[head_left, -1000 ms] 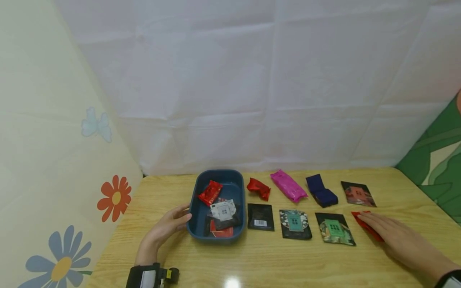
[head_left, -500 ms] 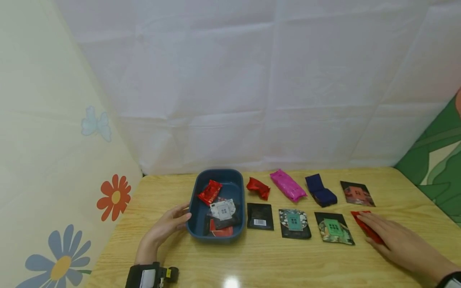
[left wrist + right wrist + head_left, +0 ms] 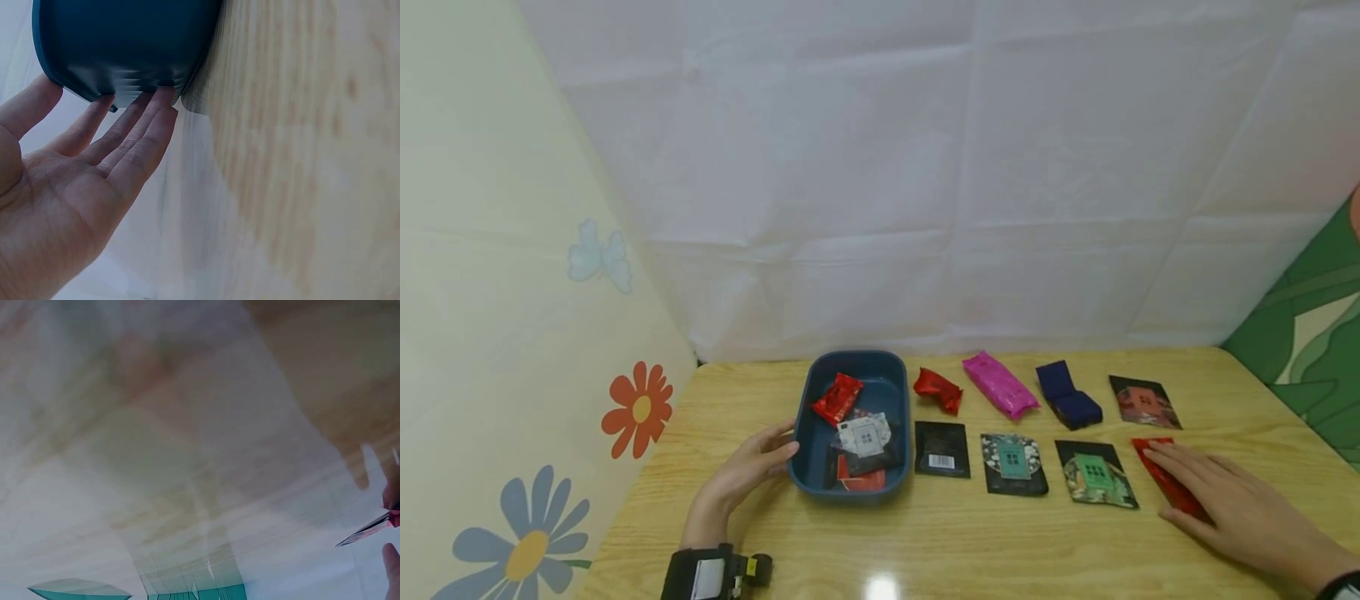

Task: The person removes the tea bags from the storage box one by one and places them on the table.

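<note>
At the left of the table in the head view, my left hand touches the side of a dark blue plastic bin. Its fingers stretch out in the left wrist view, fingertips against the bin's outer wall, thumb at the rim. Inside the bin lie a red foil packet, a white-labelled sachet and other dark and red sachets. My right hand rests over a flat red packet at the right, fingers straight and thumb spread away. The hand covers part of that packet.
Between the hands lie a twisted red packet, a pink packet, an opened dark blue box and black sachets with red, green and teal labels. A black barcoded sachet sits beside the bin.
My right thumb has come out to the side, and more of the red packet shows under the hand. My left hand and the bin have stayed in place.
</note>
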Demonstrator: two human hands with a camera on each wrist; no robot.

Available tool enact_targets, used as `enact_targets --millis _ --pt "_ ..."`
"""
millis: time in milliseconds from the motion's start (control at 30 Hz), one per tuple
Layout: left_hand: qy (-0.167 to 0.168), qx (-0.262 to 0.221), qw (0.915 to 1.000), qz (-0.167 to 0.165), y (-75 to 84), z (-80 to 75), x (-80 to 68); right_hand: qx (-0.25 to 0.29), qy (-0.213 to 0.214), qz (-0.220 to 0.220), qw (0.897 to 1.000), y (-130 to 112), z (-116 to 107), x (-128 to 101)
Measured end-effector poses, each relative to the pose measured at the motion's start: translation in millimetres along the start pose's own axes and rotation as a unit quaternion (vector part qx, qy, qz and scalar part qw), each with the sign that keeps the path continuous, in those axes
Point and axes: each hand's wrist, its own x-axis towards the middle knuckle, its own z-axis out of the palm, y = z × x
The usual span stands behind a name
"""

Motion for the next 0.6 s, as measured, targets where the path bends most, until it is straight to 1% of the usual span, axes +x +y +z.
enact_targets --millis 100,333,433,600 --pt "0.000 -0.001 1.0000 -0.001 0.1 0.0 0.4 0.007 0.008 -0.006 1.000 -0.2 -1.1 -1.7" --pt "-0.010 -0.006 0.9999 0.010 -0.5 -1.2 0.6 0.039 -0.003 0.010 0.999 1.7 -5.9 -2.6" --pt "-0.009 -0.005 0.9999 0.010 -0.9 -1.7 0.1 0.040 0.003 0.003 0.999 2.8 -5.5 -1.3" --pt "-0.008 -0.005 0.9999 0.007 -1.3 -1.8 0.4 0.036 -0.012 0.012 0.999 2.4 -6.3 1.0"
